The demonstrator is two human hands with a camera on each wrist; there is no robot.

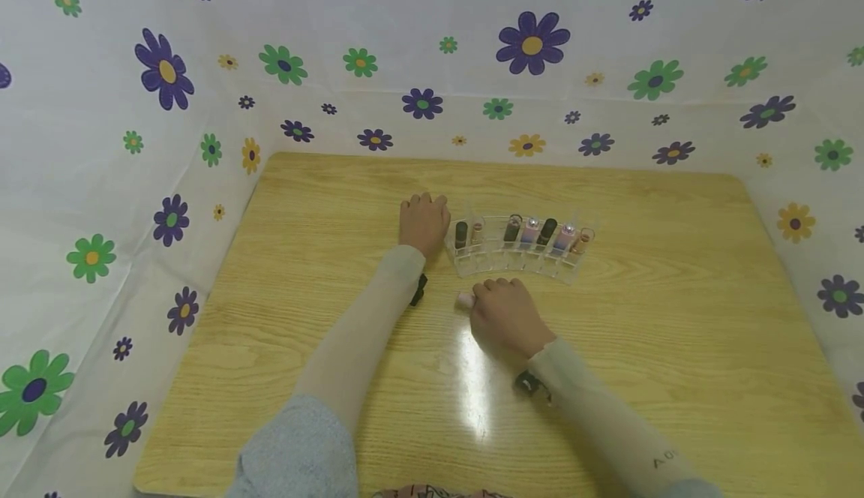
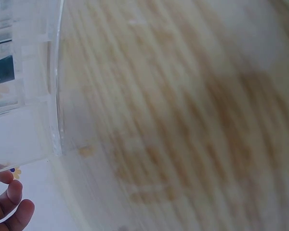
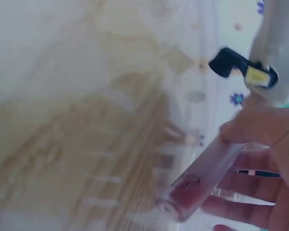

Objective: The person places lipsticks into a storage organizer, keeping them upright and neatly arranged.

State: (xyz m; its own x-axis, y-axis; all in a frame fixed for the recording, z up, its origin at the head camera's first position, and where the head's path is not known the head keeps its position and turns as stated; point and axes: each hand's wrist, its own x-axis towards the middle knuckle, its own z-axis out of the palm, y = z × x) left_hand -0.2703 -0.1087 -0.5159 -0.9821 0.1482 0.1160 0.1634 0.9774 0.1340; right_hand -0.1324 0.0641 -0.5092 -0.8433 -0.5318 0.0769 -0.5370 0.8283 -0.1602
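Note:
A clear acrylic lipstick holder (image 1: 513, 259), curved and stepped, stands on the table with several lip tubes in its back row. My left hand (image 1: 424, 224) grips its left end, fingers curled. In the left wrist view the fingers (image 2: 12, 202) show at the corner of the clear holder (image 2: 57, 96), partly cut off by the frame. In front of the holder my right hand (image 1: 506, 318) holds a lip gloss tube (image 3: 197, 180) between thumb and fingers. The tube is translucent with a pink end, which points left in the head view. My right fingers (image 3: 245, 185) lie along its underside.
The wood-grain table (image 1: 304, 280) extends around both hands. Flower-printed white cloth (image 1: 378, 33) hangs behind the table and at its sides. Dark-capped tubes (image 1: 461, 234) and pink-purple tubes (image 1: 565, 237) stand in the holder.

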